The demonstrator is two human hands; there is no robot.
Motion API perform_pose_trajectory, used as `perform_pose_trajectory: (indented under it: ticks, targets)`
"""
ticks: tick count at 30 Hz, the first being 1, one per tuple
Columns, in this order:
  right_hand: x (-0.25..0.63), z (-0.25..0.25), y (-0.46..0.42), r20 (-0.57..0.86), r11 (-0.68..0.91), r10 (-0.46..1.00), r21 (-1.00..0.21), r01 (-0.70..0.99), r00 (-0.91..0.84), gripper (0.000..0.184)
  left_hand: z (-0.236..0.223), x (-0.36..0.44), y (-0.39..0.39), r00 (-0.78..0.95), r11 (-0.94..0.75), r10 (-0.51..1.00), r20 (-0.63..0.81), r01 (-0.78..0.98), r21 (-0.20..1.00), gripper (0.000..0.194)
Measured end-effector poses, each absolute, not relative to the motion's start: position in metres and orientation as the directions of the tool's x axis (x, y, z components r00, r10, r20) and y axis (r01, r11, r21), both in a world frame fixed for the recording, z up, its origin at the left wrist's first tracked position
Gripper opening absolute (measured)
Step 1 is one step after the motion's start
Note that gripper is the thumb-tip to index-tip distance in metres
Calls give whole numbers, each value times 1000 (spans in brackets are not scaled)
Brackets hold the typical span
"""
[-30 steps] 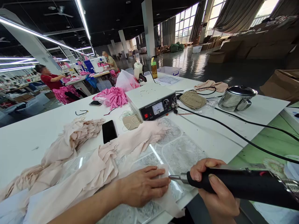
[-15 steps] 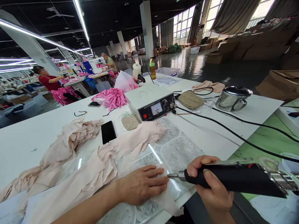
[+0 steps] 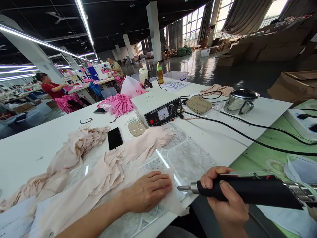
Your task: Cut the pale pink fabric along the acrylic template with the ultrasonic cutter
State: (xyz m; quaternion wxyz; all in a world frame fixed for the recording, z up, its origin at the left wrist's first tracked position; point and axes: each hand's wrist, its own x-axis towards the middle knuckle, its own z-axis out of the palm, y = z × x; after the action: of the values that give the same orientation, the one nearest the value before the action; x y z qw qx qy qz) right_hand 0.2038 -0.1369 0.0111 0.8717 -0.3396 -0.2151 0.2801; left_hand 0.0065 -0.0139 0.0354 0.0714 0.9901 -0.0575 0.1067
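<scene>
My left hand (image 3: 151, 191) lies flat on a thin, pale piece of fabric (image 3: 175, 202), fingers stretched out side by side. Beneath the fabric is a clear, scuffed plastic sheet (image 3: 192, 157) on the white table. My right hand (image 3: 229, 201) is wrapped round a black ultrasonic hand tool (image 3: 250, 189) with a tapered metal tip. That tip points left and stays slightly apart from the left fingertips, close to the fabric's right edge. Left of my left hand spreads a layered pile of beige fabric pieces (image 3: 109, 172).
A control box (image 3: 162, 114) with a dial stands behind the sheet, its black cable running right. A phone (image 3: 115, 138), another beige fabric pile (image 3: 76, 145), pink straps (image 3: 119, 105) and a lidded steel mug (image 3: 240, 101) are on the table. Two people work at machines in the background.
My left hand has shifted slightly left, and the tool's tip now sits apart from the fingertips where it was touching or nearly touching the fabric beside them. The view has shifted a little.
</scene>
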Motion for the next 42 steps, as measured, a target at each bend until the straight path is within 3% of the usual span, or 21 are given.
perform_pose_trajectory:
  ticks: [11, 19, 23, 30, 42]
  targets:
    - [198, 13, -131, 198, 636, 619, -693, -338, 760, 11, 28, 11, -20, 931, -970, 87, 354, -2, 243, 24]
    - [198, 14, -132, 170, 618, 637, -696, -366, 752, 11, 17, 16, -13, 924, -962, 172, 341, 82, 262, 24]
    - [199, 13, -133, 149, 614, 638, -690, -383, 755, 13, 20, 19, -16, 931, -957, 162, 327, 67, 281, 22]
    - [201, 12, -133, 120, 602, 643, -690, -402, 757, 14, 30, 34, -14, 978, -911, 119, 169, 40, 411, 17]
    - [201, 15, -134, 130, 596, 640, -705, -383, 757, 12, 34, 46, -5, 992, -903, 73, 107, 20, 430, 12]
